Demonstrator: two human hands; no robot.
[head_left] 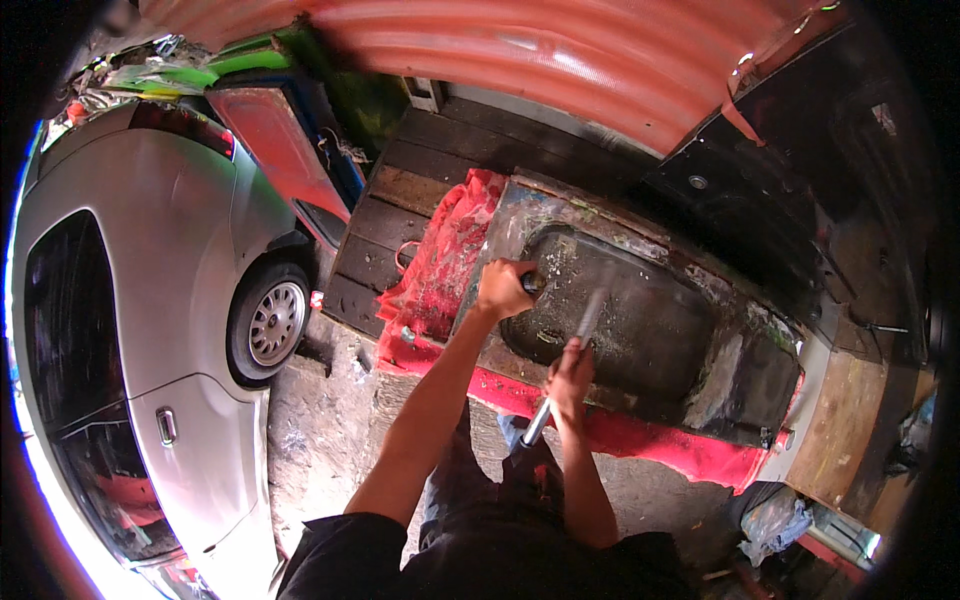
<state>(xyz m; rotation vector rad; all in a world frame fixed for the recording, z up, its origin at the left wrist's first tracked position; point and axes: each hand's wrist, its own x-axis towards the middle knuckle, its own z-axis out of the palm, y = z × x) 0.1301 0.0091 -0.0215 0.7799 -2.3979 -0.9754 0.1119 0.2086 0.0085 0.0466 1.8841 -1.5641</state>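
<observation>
A worn, dark metal panel [650,330] with a raised rounded outline and chipped paint lies on a red cloth [620,430] in front of me. My left hand [505,288] is closed over its left part, gripping a dark round-ended object [533,283] whose kind I cannot make out. My right hand [569,382] is wrapped round a silver metal rod [537,422] near the panel's front edge. The rod's far end is smeared by motion above the panel, so its shape and any contact are unclear. Its near end points back toward my legs.
Dark wooden planks [385,225] form the bench under the cloth. A silver car [190,330] stands close at the left, with a red panel [275,140] leaning beside it. Large black panels [800,150] stand at the right. Red corrugated sheeting [520,60] closes the far side.
</observation>
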